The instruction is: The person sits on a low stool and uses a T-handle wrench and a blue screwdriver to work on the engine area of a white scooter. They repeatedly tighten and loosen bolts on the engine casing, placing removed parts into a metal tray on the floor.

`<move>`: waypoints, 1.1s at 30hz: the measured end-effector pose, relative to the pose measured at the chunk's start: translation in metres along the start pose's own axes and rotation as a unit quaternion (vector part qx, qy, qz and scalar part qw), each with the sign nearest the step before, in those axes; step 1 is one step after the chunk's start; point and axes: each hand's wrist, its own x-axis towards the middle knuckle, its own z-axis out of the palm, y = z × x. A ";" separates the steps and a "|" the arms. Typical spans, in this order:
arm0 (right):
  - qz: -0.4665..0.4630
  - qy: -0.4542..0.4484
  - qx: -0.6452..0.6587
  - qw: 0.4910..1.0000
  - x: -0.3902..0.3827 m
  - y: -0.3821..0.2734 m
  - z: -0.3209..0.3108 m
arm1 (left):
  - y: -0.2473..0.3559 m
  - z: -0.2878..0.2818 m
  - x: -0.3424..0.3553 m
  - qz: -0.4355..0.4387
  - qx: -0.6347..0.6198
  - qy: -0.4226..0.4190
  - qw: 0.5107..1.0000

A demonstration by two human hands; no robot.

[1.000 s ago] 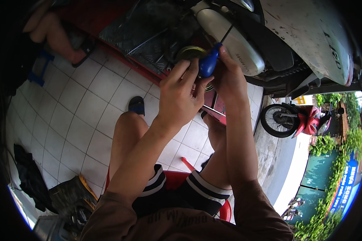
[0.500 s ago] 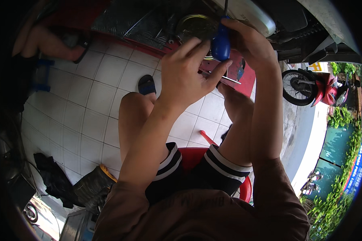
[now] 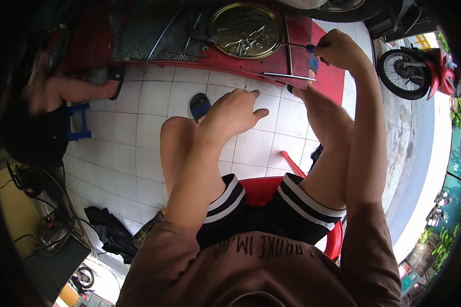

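My right hand [image 3: 340,51] is closed around the blue handle of a screwdriver [image 3: 310,48]. Its thin shaft points left, its far end over the right part of a round gold tray [image 3: 229,19]. Several small metal parts [image 3: 248,43] lie loose in that tray. My left hand [image 3: 233,112] hangs above the tiled floor with nothing in it, thumb and forefinger apart; its other fingers are partly hidden.
The tray rests on a red platform [image 3: 230,65] beside a dark tread-plate sheet [image 3: 143,38] and a wrench [image 3: 205,45]. Metal rods lie near. A vehicle wheel [image 3: 338,13] is overhead. Another person's leg [image 3: 82,88] and a blue stool [image 3: 79,123] are left; a red motorbike [image 3: 430,74] stands right.
Both hands have come apart: my right moved right with the screwdriver, now turned sideways, while my left let go of its handle and dropped toward me. The view has shifted, showing more of the platform.
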 end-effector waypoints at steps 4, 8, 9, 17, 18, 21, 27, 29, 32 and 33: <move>0.012 0.049 0.018 0.999 -0.006 0.022 0.000 | 0.008 0.005 0.021 0.005 0.034 -0.026 0.999; 0.001 0.040 0.020 0.999 -0.017 0.026 -0.008 | 0.014 0.018 0.035 -0.022 0.065 -0.073 0.995; -0.009 0.055 0.036 0.998 -0.021 0.023 -0.010 | 0.015 0.021 0.039 -0.025 0.072 -0.076 0.994; 0.065 -0.011 0.090 0.994 -0.011 0.029 -0.008 | 0.002 0.057 0.077 -0.042 0.070 0.058 0.995; 0.068 -0.009 0.091 0.993 -0.012 0.028 -0.012 | -0.002 0.063 0.081 -0.039 0.075 0.068 0.994; 0.081 0.004 0.100 0.992 -0.014 0.034 -0.012 | -0.020 0.060 0.108 -0.046 0.059 0.115 0.991; 0.084 0.008 0.108 0.991 -0.012 0.038 -0.008 | -0.065 0.032 0.178 -0.095 0.079 0.268 0.955; 0.093 -0.022 0.110 0.989 -0.013 0.040 -0.011 | -0.058 0.028 0.192 -0.131 0.101 0.285 0.944; 0.078 -0.024 0.136 0.987 -0.020 0.042 -0.014 | -0.053 0.027 0.207 -0.151 0.129 0.290 0.936; 0.067 -0.018 0.149 0.986 -0.022 0.041 -0.014 | -0.054 0.028 0.210 -0.149 0.143 0.286 0.936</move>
